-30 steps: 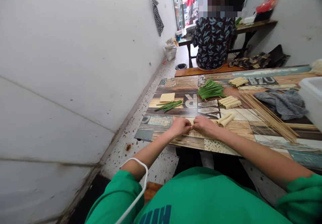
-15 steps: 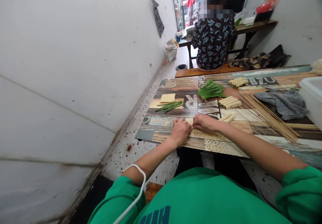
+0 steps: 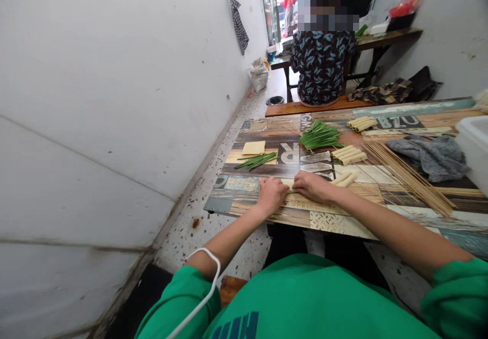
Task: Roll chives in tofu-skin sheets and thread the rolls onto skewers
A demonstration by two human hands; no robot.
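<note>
Both hands rest low over the near side of the table. My left hand (image 3: 273,193) has its fingers curled onto one end of a pale yellow tofu-skin roll (image 3: 288,183). The other end sits under the bent fingertips of my right hand (image 3: 309,184); most of this roll is hidden by the fingers. Just beyond lie a few loose chives (image 3: 256,161) and a square stack of tofu skin (image 3: 253,148). Finished-looking rolls (image 3: 345,178) lie beside my right wrist, partly covered by it. Farther back are more rolls (image 3: 348,155) and a thick bunch of chives (image 3: 320,135).
Long thin bamboo skewers (image 3: 414,179) lie on the right, by a crumpled grey cloth (image 3: 430,156) and a white plastic tub (image 3: 475,143). Another group of rolls (image 3: 362,123) is at the back. A person (image 3: 324,67) sits on a bench beyond the table, facing away.
My two hands have stayed close together at the roll, with the fingers shifting slightly. A little more pale sheet shows between them. The things on the table lie as before.
</note>
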